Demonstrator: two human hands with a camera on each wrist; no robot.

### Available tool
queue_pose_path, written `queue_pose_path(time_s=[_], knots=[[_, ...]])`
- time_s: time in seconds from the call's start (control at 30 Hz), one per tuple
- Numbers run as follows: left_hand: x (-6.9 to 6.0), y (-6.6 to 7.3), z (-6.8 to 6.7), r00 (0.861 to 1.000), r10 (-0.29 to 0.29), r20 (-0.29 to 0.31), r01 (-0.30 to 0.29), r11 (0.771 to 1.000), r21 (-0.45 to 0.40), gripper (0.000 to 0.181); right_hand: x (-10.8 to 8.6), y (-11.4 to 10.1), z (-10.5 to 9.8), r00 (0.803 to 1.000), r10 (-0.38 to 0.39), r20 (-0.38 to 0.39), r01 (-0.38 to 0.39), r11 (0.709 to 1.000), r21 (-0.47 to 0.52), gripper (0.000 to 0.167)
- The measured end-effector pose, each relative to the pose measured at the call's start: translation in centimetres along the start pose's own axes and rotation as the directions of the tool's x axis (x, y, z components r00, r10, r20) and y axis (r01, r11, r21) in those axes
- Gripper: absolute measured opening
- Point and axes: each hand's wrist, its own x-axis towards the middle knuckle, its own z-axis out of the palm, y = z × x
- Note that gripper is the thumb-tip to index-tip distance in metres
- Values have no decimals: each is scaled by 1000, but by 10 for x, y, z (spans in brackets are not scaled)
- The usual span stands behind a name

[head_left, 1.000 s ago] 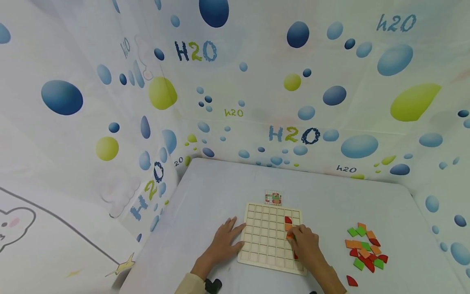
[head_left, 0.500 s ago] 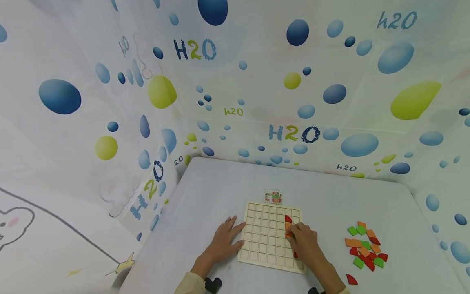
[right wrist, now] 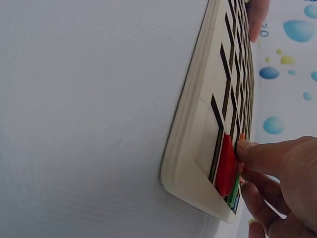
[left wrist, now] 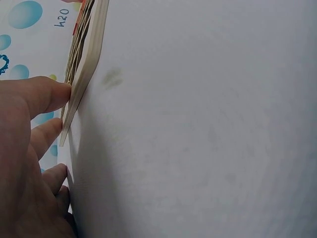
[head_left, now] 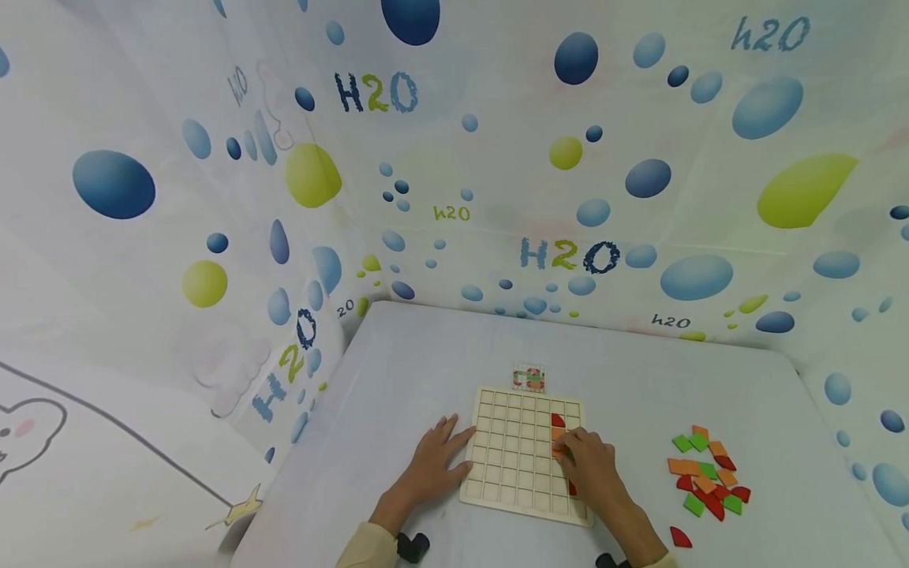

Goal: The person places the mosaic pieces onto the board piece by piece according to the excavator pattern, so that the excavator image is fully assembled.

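A wooden grid board [head_left: 507, 454] lies flat on the table. The left hand [head_left: 432, 464] is spread beside it, thumb and forefinger touching its left edge, also in the left wrist view [left wrist: 22, 129]. Over the board's right part, the right hand [head_left: 595, 469] pinches an orange piece [right wrist: 241, 169] between thumb and fingers, low in the grid. Just above those fingertips sit an orange square [head_left: 558, 433] and a red quarter-round piece [head_left: 557, 420]. Another red piece [right wrist: 226, 166] and a green one [right wrist: 233, 197] lie in nearer cells, partly hidden by the hand in the head view.
A small patterned card [head_left: 529, 378] lies behind the board. Right of it is a loose pile of red, green and orange pieces [head_left: 706, 467], with one red piece [head_left: 680, 537] apart, nearer the front. Printed sheets [head_left: 497, 173] stand around the table's back and sides.
The head view has tilted slightly. Fingertips of the right hand have shifted only a little at the orange piece; the left hand stays at the board's edge.
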Motion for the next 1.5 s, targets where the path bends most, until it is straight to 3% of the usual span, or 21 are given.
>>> queue_pose_path(time_s=[0.43,0.6,0.8,0.93,1.2,1.5], knots=[[2,1,1,1000,-24,5,24,1000,-9,59,0,5,7,997,-34,-76,34,999,4,17],[2,1,0,1000,-13,-8,13,1000,-6,59,-2,5,5,998,-13,-62,14,1000,19,15],[3,-1,2,1000,-9,-9,10,1000,6,59,-2,13,-3,997,76,-10,-76,997,8,14],[3,-1,1,1000,-7,-11,7,1000,1,59,-2,27,-7,988,157,12,-157,988,-5,21],[2,1,1,1000,-5,-16,5,1000,-2,59,-12,58,-20,955,297,0,-297,954,32,40],[0,3,-3,1000,21,-22,-21,1000,-6,58,-25,93,-57,910,413,-42,-412,911,30,45]])
